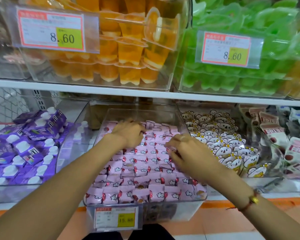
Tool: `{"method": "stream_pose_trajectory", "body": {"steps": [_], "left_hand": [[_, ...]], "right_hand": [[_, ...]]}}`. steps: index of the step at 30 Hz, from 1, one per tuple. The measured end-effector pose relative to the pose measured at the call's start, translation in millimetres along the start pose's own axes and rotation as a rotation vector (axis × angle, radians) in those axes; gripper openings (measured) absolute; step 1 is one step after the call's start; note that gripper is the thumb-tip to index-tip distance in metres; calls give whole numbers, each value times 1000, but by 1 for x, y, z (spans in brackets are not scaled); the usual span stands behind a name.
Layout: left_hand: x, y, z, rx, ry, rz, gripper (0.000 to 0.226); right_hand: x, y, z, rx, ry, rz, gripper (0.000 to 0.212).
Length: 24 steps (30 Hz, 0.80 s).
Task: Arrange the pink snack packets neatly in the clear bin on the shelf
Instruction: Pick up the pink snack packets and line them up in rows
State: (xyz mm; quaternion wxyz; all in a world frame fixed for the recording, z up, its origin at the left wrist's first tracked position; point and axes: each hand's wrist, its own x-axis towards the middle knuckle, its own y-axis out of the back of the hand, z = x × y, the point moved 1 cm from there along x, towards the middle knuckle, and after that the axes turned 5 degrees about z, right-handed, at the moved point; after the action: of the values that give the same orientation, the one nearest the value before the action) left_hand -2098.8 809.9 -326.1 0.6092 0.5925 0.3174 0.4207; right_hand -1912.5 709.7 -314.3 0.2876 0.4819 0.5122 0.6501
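While the pink snack packets (pixel 142 172) lie in rough rows inside the clear bin (pixel 189 118), both hands work apart over its far half, left hand (pixel 128 134) curled onto packets, right hand (pixel 185 153) blurred, its grip unclear, apparently straightening strays.

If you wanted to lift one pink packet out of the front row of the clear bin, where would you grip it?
Probably by the crimped top edge of a front-row pink packet, pinched from above. The packets stand packed side by side against the clear bin front wall, so only their upper edges are free.
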Motion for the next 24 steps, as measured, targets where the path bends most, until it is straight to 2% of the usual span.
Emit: {"method": "stream_pose_trajectory", "body": {"steps": [4,6,17,20,24], "left_hand": [[9,4,15,-38,55,179,29],[15,2,26,-109,50,219,28],[33,-5,30,-120,150,99,29],[35,-7,30,-193,180,84,24],[35,-6,31,-173,135,129,19]], "right_hand": [[-9,-3,-1,14,-24,39,31],[-8,-4,-1,20,-33,58,31],[-8,-9,0,46,-49,73,32],[-8,-9,0,46,-53,73,31],[-8,-8,-1,58,-63,70,31]]}}
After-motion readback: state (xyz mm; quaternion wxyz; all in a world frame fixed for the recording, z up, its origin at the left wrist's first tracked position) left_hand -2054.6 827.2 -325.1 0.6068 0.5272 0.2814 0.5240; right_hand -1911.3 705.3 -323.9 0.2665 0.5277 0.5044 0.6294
